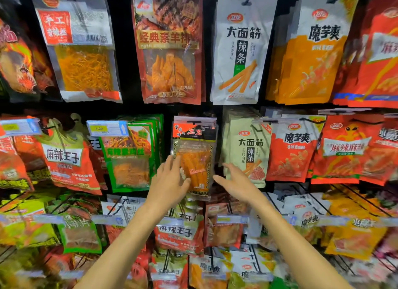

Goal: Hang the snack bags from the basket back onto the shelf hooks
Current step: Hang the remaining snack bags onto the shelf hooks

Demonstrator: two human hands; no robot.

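Note:
A clear snack bag [197,153] with an orange-and-black header and orange sticks inside hangs from a hook [195,122] in the middle row of the shelf. My left hand [170,181] lies against the bag's lower left side, fingers spread and nearly straight, thumb on its front. My right hand [233,180] hovers just right of the bag with relaxed straight fingers, holding nothing. The basket is out of view.
Snack bags fill the hooks all around: a green bag [131,157] to the left, a pale green bag [249,150] to the right, red and white bags [241,49] in the row above. Lower hooks with price tags [231,219] jut out beneath my forearms.

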